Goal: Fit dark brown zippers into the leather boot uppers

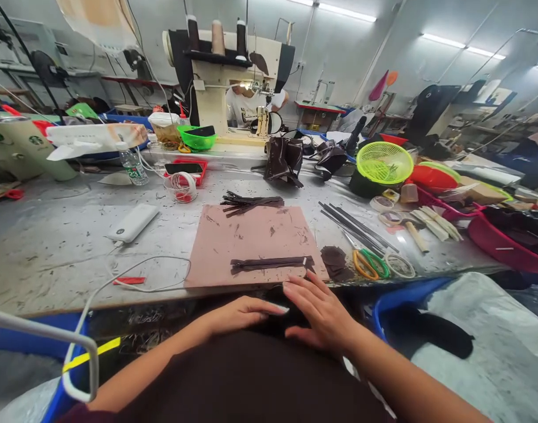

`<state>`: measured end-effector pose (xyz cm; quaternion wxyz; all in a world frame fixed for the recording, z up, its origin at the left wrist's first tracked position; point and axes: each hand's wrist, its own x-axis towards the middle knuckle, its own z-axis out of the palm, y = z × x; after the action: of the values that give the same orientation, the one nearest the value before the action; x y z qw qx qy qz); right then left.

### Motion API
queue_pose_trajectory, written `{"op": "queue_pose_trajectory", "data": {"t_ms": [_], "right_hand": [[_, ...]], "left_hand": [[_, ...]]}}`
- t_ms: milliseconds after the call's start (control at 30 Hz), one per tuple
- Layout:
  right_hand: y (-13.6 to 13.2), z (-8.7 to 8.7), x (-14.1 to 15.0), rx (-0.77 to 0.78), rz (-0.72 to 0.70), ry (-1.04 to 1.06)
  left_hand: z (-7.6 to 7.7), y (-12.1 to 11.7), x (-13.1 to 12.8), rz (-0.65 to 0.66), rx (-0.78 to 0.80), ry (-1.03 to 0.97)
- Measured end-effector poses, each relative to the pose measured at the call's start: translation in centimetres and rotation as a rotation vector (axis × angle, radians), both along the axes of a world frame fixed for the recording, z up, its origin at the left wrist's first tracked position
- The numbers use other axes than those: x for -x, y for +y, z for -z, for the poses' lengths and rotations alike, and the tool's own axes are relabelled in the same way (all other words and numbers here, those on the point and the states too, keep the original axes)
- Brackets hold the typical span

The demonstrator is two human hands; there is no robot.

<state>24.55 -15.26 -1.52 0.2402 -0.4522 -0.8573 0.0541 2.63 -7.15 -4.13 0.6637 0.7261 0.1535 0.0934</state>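
Note:
My left hand (242, 312) hovers in front of the table edge, over my dark-clad lap. Its fingers stretch to the right, with a pale, blurred patch at the tip that I cannot make out. My right hand (319, 311) is open, fingers spread, its fingertips by the front edge of a pinkish-brown board (255, 235). Just beyond them lies a dark brown zipper (269, 264), flat across the board, with a small dark scrap at its right end. A bundle of similar zippers (251, 201) rests at the board's back edge. Neither hand touches the zipper.
Right of the board lie dark brown pieces (334, 261), scissors (366, 264), dark strips (357, 226) and a hammer (416, 236). A white power bank (136, 223) with a cable is at left. Behind stands a sewing machine (211, 88); blue bins (383, 305) flank me below the table.

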Motion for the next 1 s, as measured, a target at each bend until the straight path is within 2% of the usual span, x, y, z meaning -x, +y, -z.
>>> {"op": "queue_pose_trajectory", "data": {"t_ms": [67,133,167,200,233,300,367,433,467,533,600,667,733,867,1000], "right_hand": [[2.0,-0.9,0.4,0.244,-0.025,-0.132],[3.7,-0.8,1.0,0.485,0.007,-0.162],[4.3,-0.4,1.3,0.605,0.008,-0.139],[4.8,0.3,1.6,0.726,-0.003,-0.093],[5.1,1.0,1.9,0.845,-0.023,-0.027],[5.6,2.3,2.4,1.067,-0.053,0.131],[6.1,2.8,2.6,1.245,-0.045,0.267],[7.1,2.2,2.6,1.331,-0.022,0.349],[7.7,1.6,2.6,1.327,-0.025,0.359],[9.3,0.1,2.4,1.22,-0.049,0.287],[11.0,-1.1,2.2,1.039,-0.07,0.117],[12.2,-1.4,2.2,0.879,-0.06,-0.054],[12.8,-0.8,2.5,0.785,-0.05,-0.145],[12.5,0.7,3.0,0.739,-0.06,-0.182],[12.1,1.1,3.3,0.699,-0.035,-0.232]], "left_hand": [[0.4,0.0,0.4,-0.033,0.145,-0.012],[1.2,-0.2,1.1,-0.087,0.294,-0.043],[1.6,-0.4,1.5,-0.14,0.323,-0.054],[2.1,-0.6,1.9,-0.22,0.287,-0.051],[2.7,-0.7,2.3,-0.306,0.158,-0.035],[3.5,-0.8,3.2,-0.42,-0.231,0.019],[3.6,-0.5,3.8,-0.387,-0.534,0.043],[3.0,0.2,4.0,-0.28,-0.777,-0.03],[2.4,0.6,4.0,-0.251,-0.914,-0.088],[1.4,1.6,3.6,-0.247,-1.222,-0.194],[0.8,2.5,3.1,-0.332,-1.365,-0.183],[1.1,2.9,2.7,-0.406,-1.399,-0.085],[1.9,3.1,2.6,-0.433,-1.438,0.017],[3.4,3.0,3.2,-0.426,-1.463,0.112],[3.6,3.0,3.8,-0.42,-1.347,0.139]]}}
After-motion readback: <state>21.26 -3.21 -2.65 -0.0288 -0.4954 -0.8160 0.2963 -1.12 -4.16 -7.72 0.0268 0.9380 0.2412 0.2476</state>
